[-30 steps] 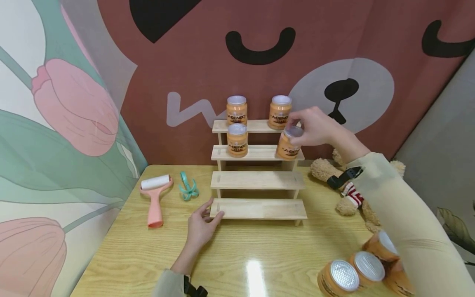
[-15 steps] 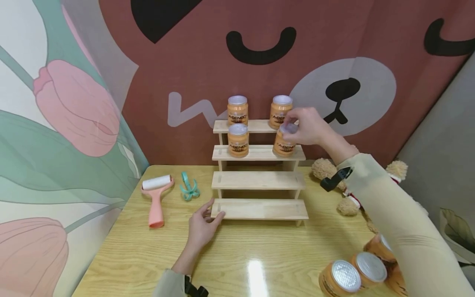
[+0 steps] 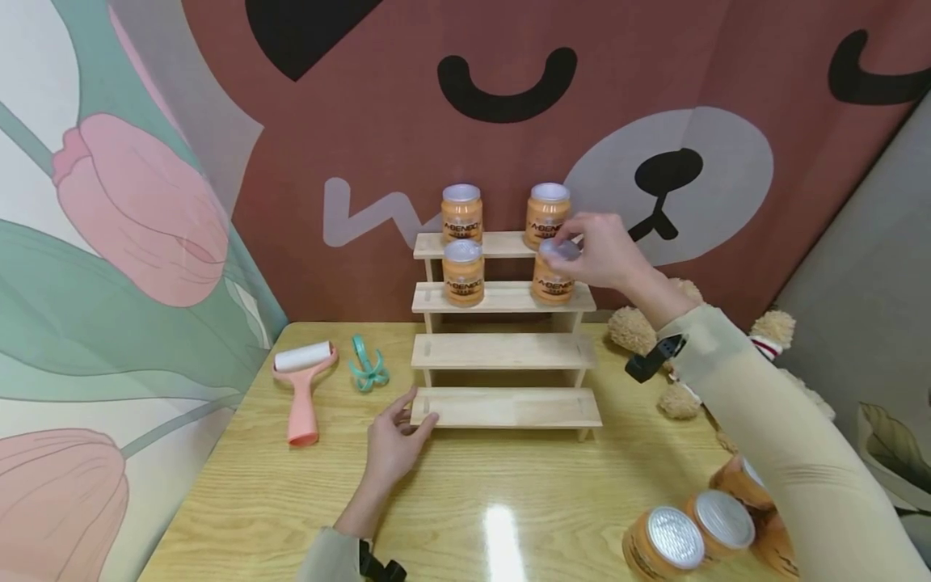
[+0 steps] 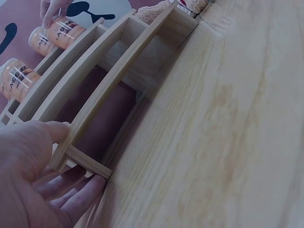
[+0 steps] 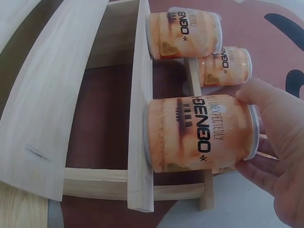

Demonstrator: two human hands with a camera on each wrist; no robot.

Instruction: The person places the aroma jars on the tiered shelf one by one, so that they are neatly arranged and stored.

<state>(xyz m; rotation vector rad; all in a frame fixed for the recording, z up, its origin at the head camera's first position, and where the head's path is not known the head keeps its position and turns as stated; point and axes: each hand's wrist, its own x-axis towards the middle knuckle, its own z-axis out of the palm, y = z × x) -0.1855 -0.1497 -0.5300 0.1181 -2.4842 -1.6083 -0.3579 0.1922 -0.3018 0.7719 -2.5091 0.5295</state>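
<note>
A wooden rack (image 3: 505, 352) with stepped shelves stands on the table. On its second shelf from the top, at the right, my right hand (image 3: 602, 252) grips an orange can (image 3: 553, 283) by its top rim; in the right wrist view this can (image 5: 199, 133) stands with its base against the shelf. Another orange can (image 3: 463, 279) is at the left of that shelf, and two more, a left can (image 3: 461, 214) and a right can (image 3: 547, 214), stand on the top shelf. My left hand (image 3: 395, 440) holds the left end of the lowest shelf, thumb on top and fingers beneath (image 4: 28, 175).
Several orange cans (image 3: 665, 540) stand at the front right, partly hidden by the right sleeve. Behind that arm lies a teddy bear (image 3: 633, 330). A pink lint roller (image 3: 302, 396) and a green claw-shaped item (image 3: 368, 370) lie left of the rack.
The right hand has shifted the can it holds leftward along the second shelf, bringing it upright below the top right can. The left hand has stayed on the rack.
</note>
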